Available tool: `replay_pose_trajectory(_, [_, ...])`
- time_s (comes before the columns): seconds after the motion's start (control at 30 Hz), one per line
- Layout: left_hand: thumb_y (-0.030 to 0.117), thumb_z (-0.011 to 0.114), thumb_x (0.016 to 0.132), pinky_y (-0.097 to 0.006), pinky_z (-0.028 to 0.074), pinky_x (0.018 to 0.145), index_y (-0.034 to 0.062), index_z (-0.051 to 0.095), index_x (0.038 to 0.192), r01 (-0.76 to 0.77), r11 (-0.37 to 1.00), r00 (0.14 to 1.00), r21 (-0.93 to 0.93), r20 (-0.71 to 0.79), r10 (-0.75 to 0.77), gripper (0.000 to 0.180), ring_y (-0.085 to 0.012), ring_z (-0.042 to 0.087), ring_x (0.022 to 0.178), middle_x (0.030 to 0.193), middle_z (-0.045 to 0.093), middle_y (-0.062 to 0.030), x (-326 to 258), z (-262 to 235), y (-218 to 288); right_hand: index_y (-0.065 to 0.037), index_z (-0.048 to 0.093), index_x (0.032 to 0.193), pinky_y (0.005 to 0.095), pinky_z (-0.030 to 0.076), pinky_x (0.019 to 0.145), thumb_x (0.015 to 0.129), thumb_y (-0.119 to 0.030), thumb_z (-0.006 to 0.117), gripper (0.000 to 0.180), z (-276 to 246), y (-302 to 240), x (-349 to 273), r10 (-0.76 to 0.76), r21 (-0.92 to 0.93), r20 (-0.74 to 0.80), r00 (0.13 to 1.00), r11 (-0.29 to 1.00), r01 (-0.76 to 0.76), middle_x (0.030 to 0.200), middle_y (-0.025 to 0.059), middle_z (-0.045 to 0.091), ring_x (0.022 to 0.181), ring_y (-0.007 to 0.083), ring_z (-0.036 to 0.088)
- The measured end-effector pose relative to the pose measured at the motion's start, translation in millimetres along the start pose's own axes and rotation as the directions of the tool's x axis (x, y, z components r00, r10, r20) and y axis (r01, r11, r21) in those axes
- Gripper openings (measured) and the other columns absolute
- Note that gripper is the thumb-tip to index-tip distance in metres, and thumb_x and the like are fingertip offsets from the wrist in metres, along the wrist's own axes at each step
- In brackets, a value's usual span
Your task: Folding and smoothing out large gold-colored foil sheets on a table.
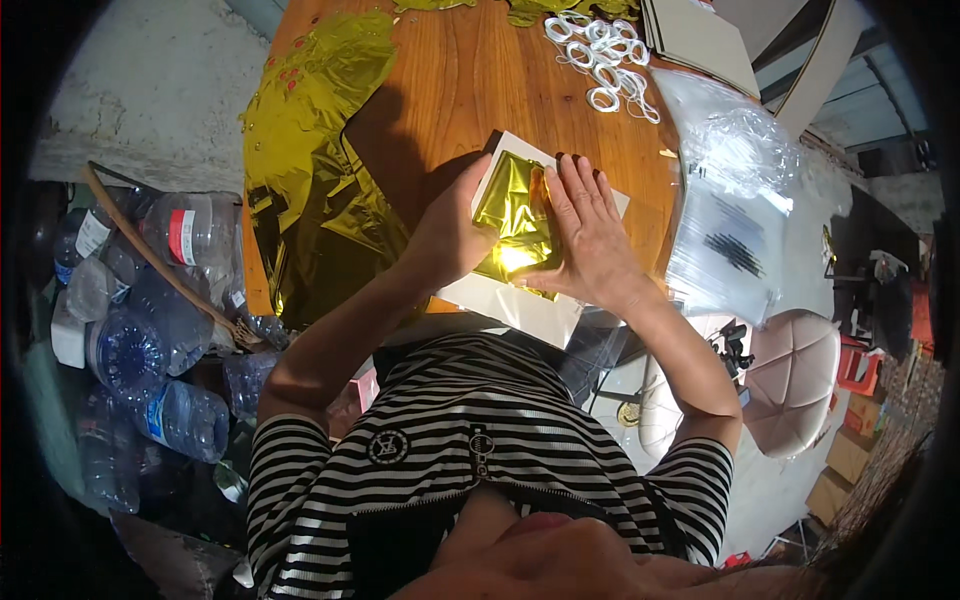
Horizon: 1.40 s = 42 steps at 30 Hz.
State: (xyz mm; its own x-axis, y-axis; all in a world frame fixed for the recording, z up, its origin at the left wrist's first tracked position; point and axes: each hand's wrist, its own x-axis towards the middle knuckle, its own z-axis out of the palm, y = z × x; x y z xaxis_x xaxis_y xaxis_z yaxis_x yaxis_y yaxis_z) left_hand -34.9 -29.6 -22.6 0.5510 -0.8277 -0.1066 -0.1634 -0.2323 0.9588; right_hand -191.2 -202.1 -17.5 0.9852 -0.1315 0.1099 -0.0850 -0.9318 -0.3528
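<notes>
A shiny gold foil piece (517, 205), creased and roughly rectangular, lies on a pale flat board (520, 312) at the table's near edge. My left hand (452, 228) rests along the foil's left side, fingers straight and together, thumb over the foil's edge. From the right, my right hand (597, 238) lies flat with fingers stretched and thumb apart, touching the foil's right side and the board. Whether the foil is one sheet or a folded packet I cannot tell. The left hand's outer fingers are partly hidden.
A large gold foil sheet (320, 130) drapes over the table's left side. White string loops (605, 55) lie at the far right, near stacked boards (700, 45). Clear plastic bags (735, 200) cover the right edge. Plastic bottles (140, 345) crowd the left; a padded chair (793, 385) stands right.
</notes>
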Motion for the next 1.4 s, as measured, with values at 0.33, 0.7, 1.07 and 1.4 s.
replay_pose_trajectory(0.33, [-0.008, 0.059, 0.08, -0.035, 0.045, 0.107, -0.0066, 0.033, 0.15, -0.04, 0.994, 0.998, 0.102, -0.051, 0.045, 0.075, -0.0299, 0.054, 0.129, 0.14, 0.054, -0.0251, -1, 15, -4, -0.003, 0.016, 0.16, 0.0517, 0.012, 0.126, 0.065, -0.073, 0.079, 0.133, -2, 0, 2, -0.021, -0.002, -0.016, 1.0, 1.0, 0.021, 0.163, 0.0287, 0.019, 0.154, 0.043, 0.014])
replay_pose_trajectory(0.7, [-0.004, 0.072, 0.078, -0.033, 0.049, 0.101, -0.0083, 0.036, 0.147, 0.005, 0.992, 0.999, -0.124, 0.042, 0.0, 0.078, -0.0253, 0.061, 0.121, 0.132, 0.06, -0.0225, -2, 5, 3, -0.004, 0.011, 0.161, 0.0502, 0.01, 0.127, 0.065, -0.076, 0.076, 0.137, -4, 20, -12, 0.002, 0.011, 0.012, 1.0, 1.0, -0.002, 0.166, 0.0237, 0.017, 0.155, 0.0389, 0.011])
replay_pose_trajectory(1.07, [0.008, 0.063, 0.096, -0.029, 0.052, 0.085, -0.0078, 0.063, 0.119, 0.235, 0.949, 0.967, -0.212, 0.15, -0.206, 0.028, -0.0132, 0.067, 0.095, 0.107, 0.072, -0.012, 8, -4, 9, -0.001, 0.013, 0.161, 0.0499, 0.012, 0.126, 0.066, -0.074, 0.077, 0.135, -7, 17, -11, -0.034, -0.017, 0.016, 0.999, 0.999, 0.034, 0.165, 0.0246, 0.019, 0.155, 0.0387, 0.014])
replay_pose_trajectory(1.4, [0.006, 0.066, 0.094, -0.028, 0.051, 0.073, -0.007, 0.065, 0.105, 0.154, 0.979, 0.984, -0.137, 0.107, -0.14, 0.017, -0.0086, 0.062, 0.082, 0.091, 0.072, -0.0083, 11, 4, 5, 0.0, 0.016, 0.16, 0.0498, 0.011, 0.127, 0.067, -0.075, 0.075, 0.133, -10, 10, -4, -0.037, 0.026, 0.032, 0.999, 0.999, 0.036, 0.164, 0.0242, 0.021, 0.155, 0.0377, 0.015])
